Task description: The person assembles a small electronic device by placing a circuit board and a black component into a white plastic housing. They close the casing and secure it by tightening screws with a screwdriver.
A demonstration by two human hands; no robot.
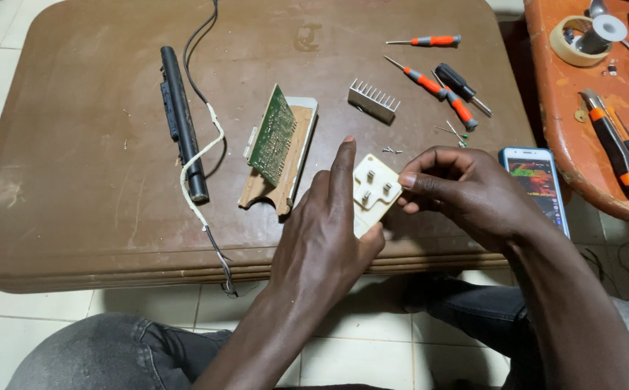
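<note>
A cream plastic plug cover with three metal pins [372, 191] is held above the near edge of the brown table [76, 180]. My left hand [325, 231] grips its lower part, index finger stretched up along its left side. My right hand [459, 189] pinches its right edge between thumb and fingers. Just left of it lies an open beige casing [294, 155] with a green circuit board [272, 136] leaning up out of it.
A finned metal heat sink [373, 100], three orange screwdrivers [430, 41] and small screws [391, 150] lie at the back right. A phone with a lit screen [538, 184] is beside my right hand. A black bar [181, 115] with cables lies left. A side table [582, 144] holds a utility knife and tape.
</note>
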